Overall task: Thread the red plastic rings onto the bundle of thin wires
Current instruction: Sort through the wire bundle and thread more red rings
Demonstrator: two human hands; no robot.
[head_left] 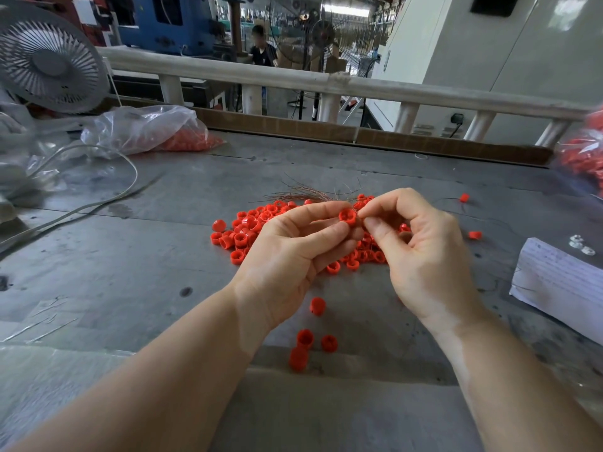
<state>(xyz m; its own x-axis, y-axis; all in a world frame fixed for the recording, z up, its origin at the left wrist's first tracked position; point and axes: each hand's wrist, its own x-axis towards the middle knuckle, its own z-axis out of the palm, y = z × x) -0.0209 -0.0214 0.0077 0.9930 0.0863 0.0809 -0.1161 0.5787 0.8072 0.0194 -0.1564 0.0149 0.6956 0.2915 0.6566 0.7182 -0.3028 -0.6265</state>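
The left hand (287, 252) pinches one red ring (347, 216) over the counter (130, 256). The right hand (421, 252) pinches what may be a thin wire at the ring's 3 o'clock. Keep the ring still and poke the wire bundle (303, 192) straight through. More rings (248, 230) wait at 8 o'clock.

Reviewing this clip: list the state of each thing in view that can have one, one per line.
left hand: pinches a red ring
right hand: fingers pinched at the ring, on the wires
wire bundle: ends splayed, loose
ring pile: loose on table
plastic bag: lying open, rings inside
fan: cannot tell if running
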